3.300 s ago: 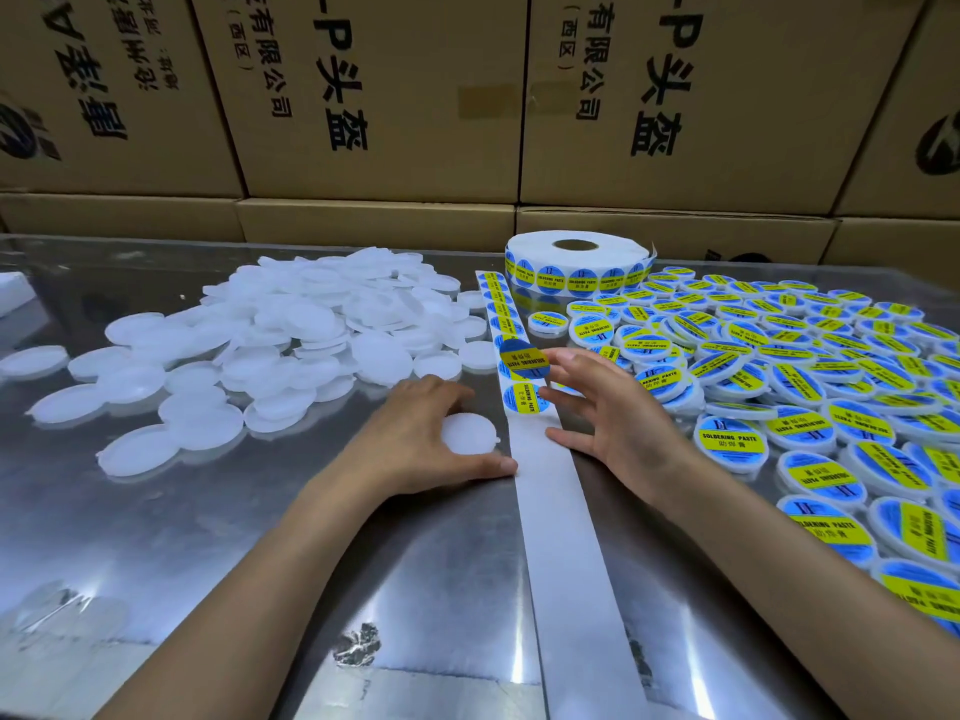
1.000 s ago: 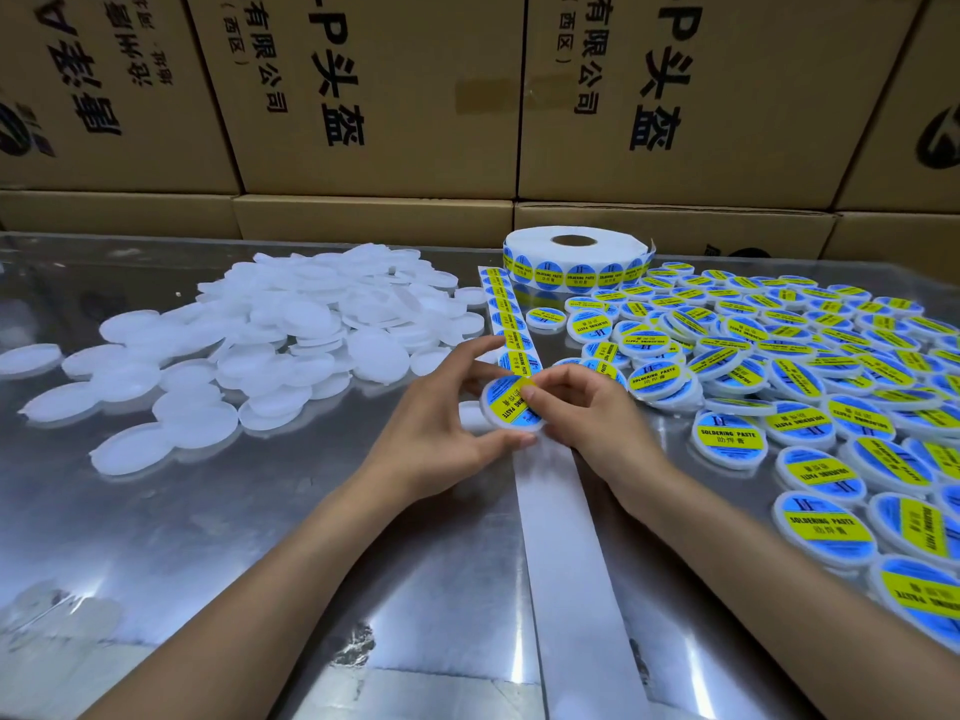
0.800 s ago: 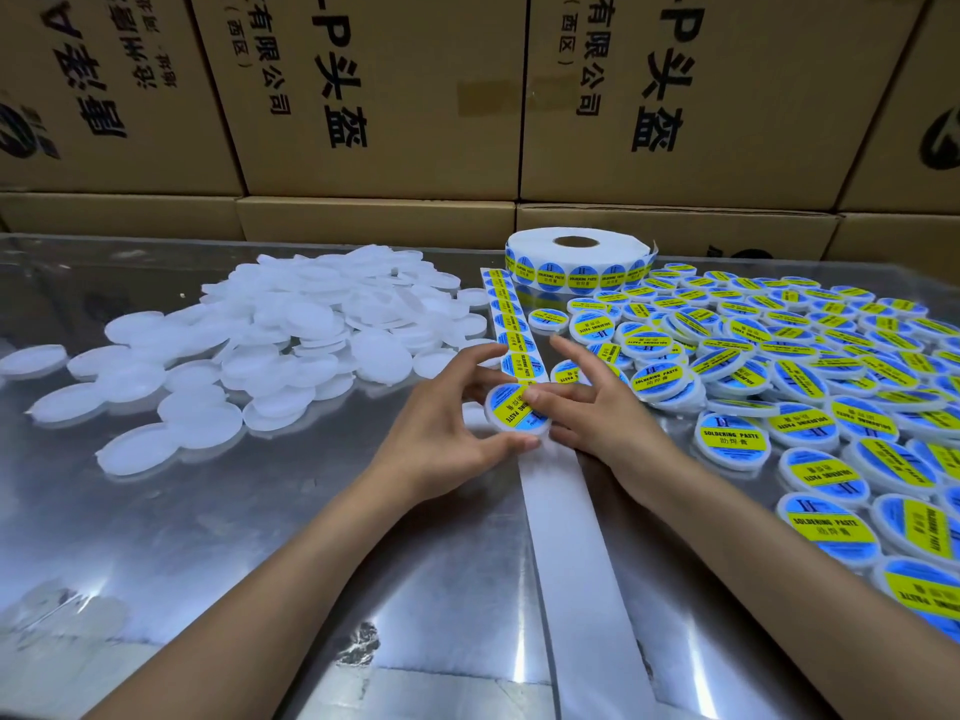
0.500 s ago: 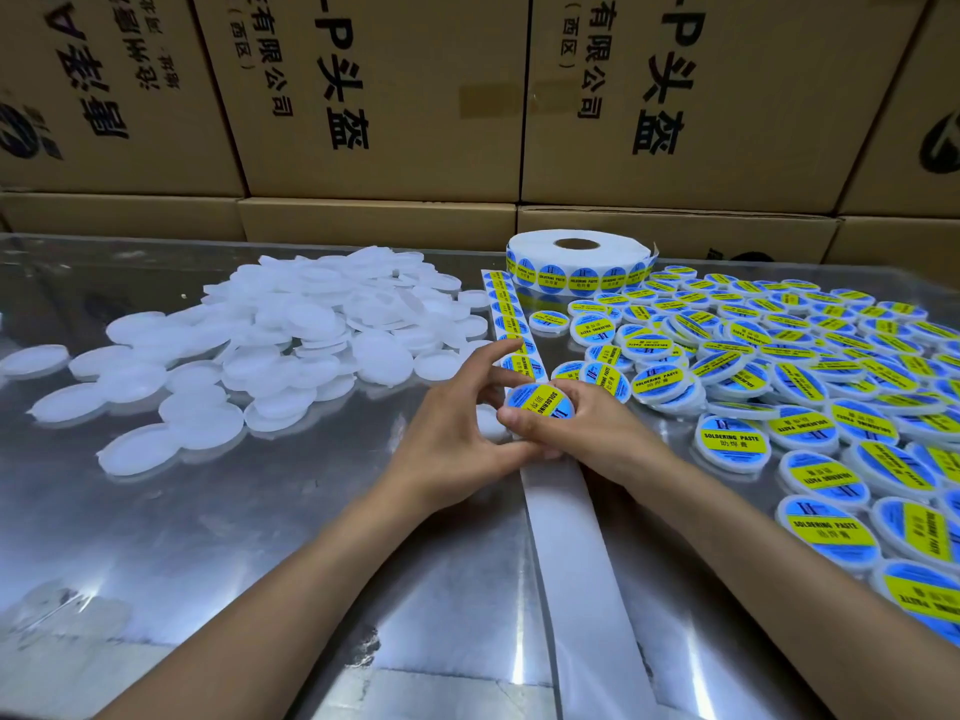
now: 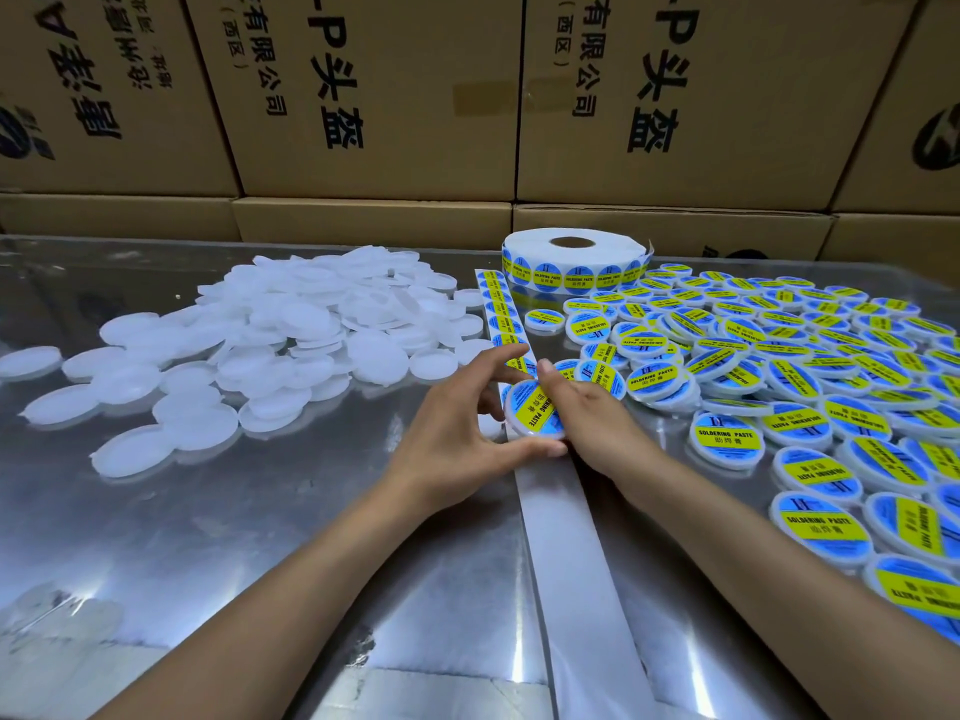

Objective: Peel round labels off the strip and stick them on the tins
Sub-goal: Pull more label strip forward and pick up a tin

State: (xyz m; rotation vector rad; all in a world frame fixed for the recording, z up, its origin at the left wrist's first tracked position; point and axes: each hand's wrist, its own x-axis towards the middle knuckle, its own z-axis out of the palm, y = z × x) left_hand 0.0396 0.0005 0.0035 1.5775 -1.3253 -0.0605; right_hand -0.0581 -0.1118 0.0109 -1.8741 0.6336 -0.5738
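Both hands meet at the centre of the frame around one labelled tin (image 5: 534,412), which is held tilted with its blue-and-yellow face turned up toward the camera. The left hand (image 5: 457,433) grasps it from the left: the thumb lies along the tin's lower edge, the index finger arches over its top, and the other fingers are spread loosely behind. The right hand (image 5: 587,413) curls in from the right, its fingertips pressed against the tin's upper right edge and label, the back of the hand facing up. Both forearms run in bare from the bottom of the frame and converge on the tin. Directly beneath the hands lies the strip (image 5: 566,553), a white backing band bare of labels from the hands down to the bottom edge, while above the hands it carries a row of round labels (image 5: 501,309) leading up to the label roll (image 5: 571,262) at upper centre. To the right, a wide spread of labelled tins (image 5: 779,366) covers the metal table (image 5: 234,537). At left centre sits a heap of plain white tins (image 5: 291,345) with no labels. Cardboard boxes (image 5: 405,96) printed with black characters fill the top of the frame.
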